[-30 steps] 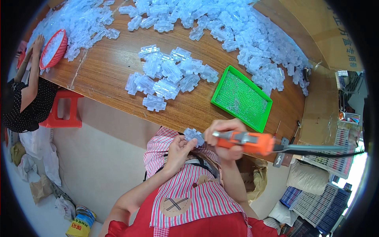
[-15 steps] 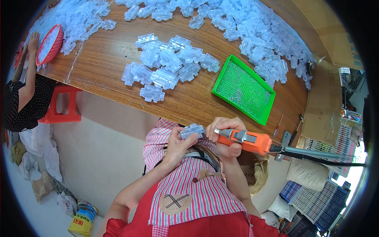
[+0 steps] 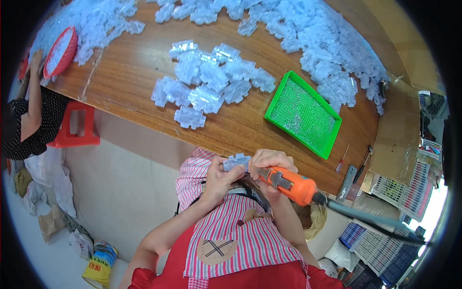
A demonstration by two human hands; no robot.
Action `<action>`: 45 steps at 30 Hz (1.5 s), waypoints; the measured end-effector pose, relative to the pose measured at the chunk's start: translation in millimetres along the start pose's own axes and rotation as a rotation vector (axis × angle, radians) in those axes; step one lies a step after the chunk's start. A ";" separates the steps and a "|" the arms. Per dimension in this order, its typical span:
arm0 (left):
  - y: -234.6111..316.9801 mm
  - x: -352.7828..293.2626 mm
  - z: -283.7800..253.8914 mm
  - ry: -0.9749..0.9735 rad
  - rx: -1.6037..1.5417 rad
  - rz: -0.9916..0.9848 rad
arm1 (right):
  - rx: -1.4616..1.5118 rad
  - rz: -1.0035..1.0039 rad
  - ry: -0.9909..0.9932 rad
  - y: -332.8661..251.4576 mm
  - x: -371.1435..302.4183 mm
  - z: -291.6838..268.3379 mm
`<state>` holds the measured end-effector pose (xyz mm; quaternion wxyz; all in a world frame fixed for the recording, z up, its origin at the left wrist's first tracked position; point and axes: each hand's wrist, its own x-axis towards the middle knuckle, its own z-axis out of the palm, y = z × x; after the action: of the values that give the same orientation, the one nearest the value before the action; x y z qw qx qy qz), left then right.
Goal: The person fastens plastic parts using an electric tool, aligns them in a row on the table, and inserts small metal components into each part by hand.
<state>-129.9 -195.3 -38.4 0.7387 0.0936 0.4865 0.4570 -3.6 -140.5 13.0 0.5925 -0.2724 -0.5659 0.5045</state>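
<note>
Between its thumb and fingers my left hand [image 3: 219, 180] grips a clear plastic part [image 3: 235, 163] with notched edges, just off the table's near edge. My right hand [image 3: 272, 168] is wrapped round an orange electric screwdriver [image 3: 293, 187] with a metal lever and a cable at its rear end. The tool's front end points left at the plastic part; my fingers hide its tip, so contact cannot be made out. A loose group of similar clear parts [image 3: 204, 82] lies on the table ahead. To their right sits a green tray [image 3: 330, 144] with many small metal pieces, likely screws.
Large heaps of clear parts [image 3: 332, 45] cover the far side of the brown table [image 3: 125, 91]. A thin screwdriver [image 3: 342, 159] and a phone [image 3: 347, 183] lie at the right. Beside a red basket [image 3: 71, 55] is another person's arm [image 3: 33, 96]; a red stool [image 3: 86, 132] stands below.
The electric screwdriver's rear end has swung downward and toward me, with my right hand moving closer to the plastic part. My left hand keeps its hold. The whole view has shifted slightly.
</note>
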 end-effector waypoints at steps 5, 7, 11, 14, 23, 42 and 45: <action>6.5 0.5 1.3 -0.015 0.069 -0.060 | -0.032 0.143 0.169 -1.9 -2.9 -5.6; 11.0 -1.2 6.2 0.010 0.085 -0.083 | 0.103 0.167 0.211 -19.3 9.9 -11.3; 46.3 -12.0 19.4 -0.223 -0.023 -0.352 | -0.051 0.088 0.344 -53.5 47.7 -39.1; 59.8 -5.8 25.9 -0.345 -0.013 -0.453 | -0.106 0.135 0.380 -66.6 56.9 -57.6; 59.3 21.5 88.6 -0.510 -0.246 -0.910 | -0.798 0.192 0.540 -96.5 9.6 -97.3; 24.7 -99.4 298.8 -1.461 0.881 -0.184 | 0.792 0.284 1.867 -79.9 -248.8 -95.4; 30.4 -96.1 304.9 -1.438 0.873 -0.131 | 0.702 0.469 1.447 -87.1 -205.4 -97.0</action>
<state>87.1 -158.3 195.4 0.7912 0.6103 0.0353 0.0132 144.0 -332.4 -10.9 0.7397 -0.4391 0.2153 0.4622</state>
